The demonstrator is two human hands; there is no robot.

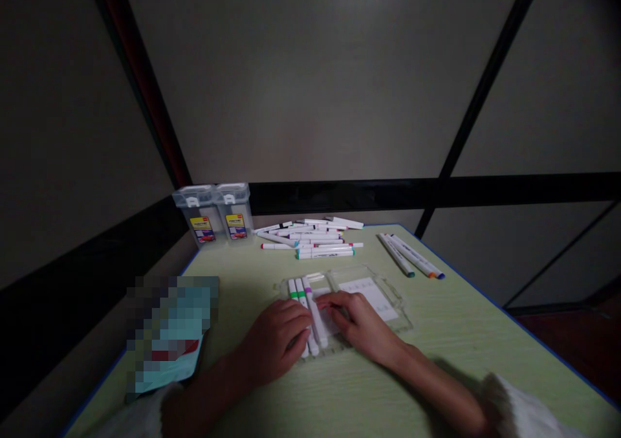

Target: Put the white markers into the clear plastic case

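A clear plastic case (pixel 400 318) lies opened flat on the table, with a printed white sheet (pixel 371 295) in its right half. Three white markers lie side by side in the left half: two with green bands and a purple-banded marker (pixel 317 325). My left hand (pixel 279 338) curls over the green-banded markers (pixel 292 289) from the left, its fingers bent and partly hiding them. Over the case's middle, my right hand (pixel 361 321) has its fingers stretched toward the purple-banded marker, fingertips at its side. Thumb and index of that hand are apart.
Loose white markers (pixel 320 236) are heaped at the table's back. Several thicker markers (pixel 412 257) lie at the right. Two lidded clear containers (pixel 213 215) stand back left by the wall. A blurred teal item (pixel 182 325) lies left. The table (pixel 451 334) has a blue edge.
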